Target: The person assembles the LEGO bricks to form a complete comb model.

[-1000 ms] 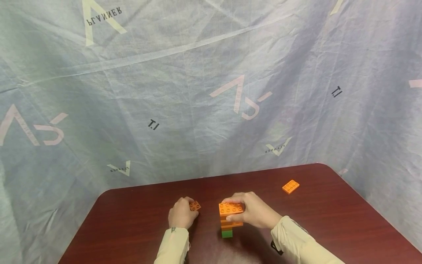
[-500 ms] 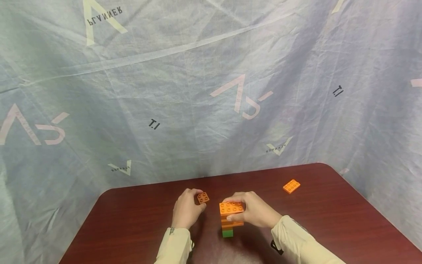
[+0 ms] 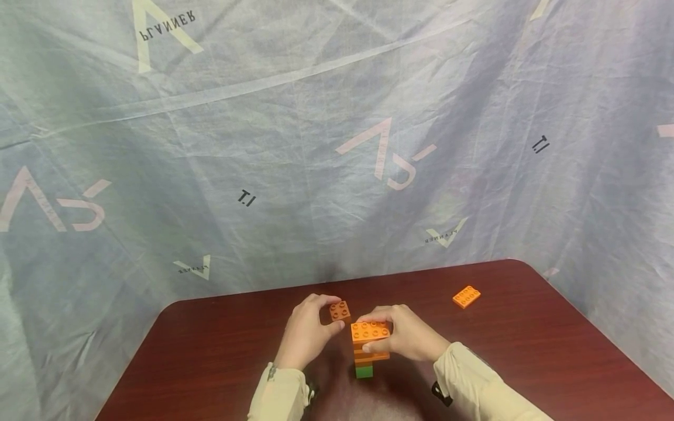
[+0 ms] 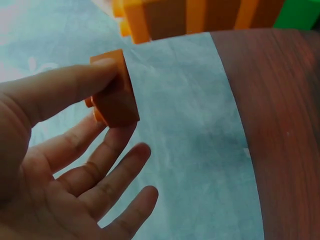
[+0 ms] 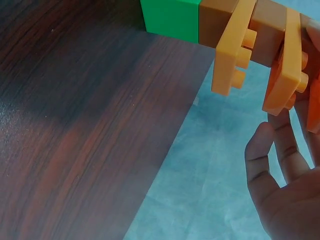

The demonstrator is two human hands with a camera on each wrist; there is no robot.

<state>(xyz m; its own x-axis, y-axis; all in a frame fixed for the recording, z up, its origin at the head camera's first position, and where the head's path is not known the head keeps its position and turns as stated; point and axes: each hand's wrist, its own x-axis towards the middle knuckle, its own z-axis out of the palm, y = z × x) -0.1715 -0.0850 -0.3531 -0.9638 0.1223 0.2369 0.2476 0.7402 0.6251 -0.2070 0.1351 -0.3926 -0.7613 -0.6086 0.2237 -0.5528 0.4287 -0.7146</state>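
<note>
My left hand point(image 3: 307, 331) pinches a small brown-orange toy brick point(image 3: 340, 311) between thumb and fingertips; its top shows a square of studs. In the left wrist view the thumb lies across one side of this brick point(image 4: 116, 95), while the lower fingers stay spread. Just right of it, my right hand point(image 3: 413, 333) grips the upper part of a brick stack point(image 3: 363, 333) from the right side. Orange plates alternate with brown bricks in the stack, above a green brick point(image 3: 364, 371) at its bottom. The right wrist view shows the plates point(image 5: 235, 47) jutting out past the narrower bricks.
A loose orange plate point(image 3: 466, 297) with studs lies at the back right of the dark red wooden table point(image 3: 221, 339). A pale printed cloth point(image 3: 295, 146) hangs behind the table and along its sides.
My left hand has lifted the brown-orange brick from the table's left part and brought it right, up close to the stack. The right hand has kept its grip in place.
</note>
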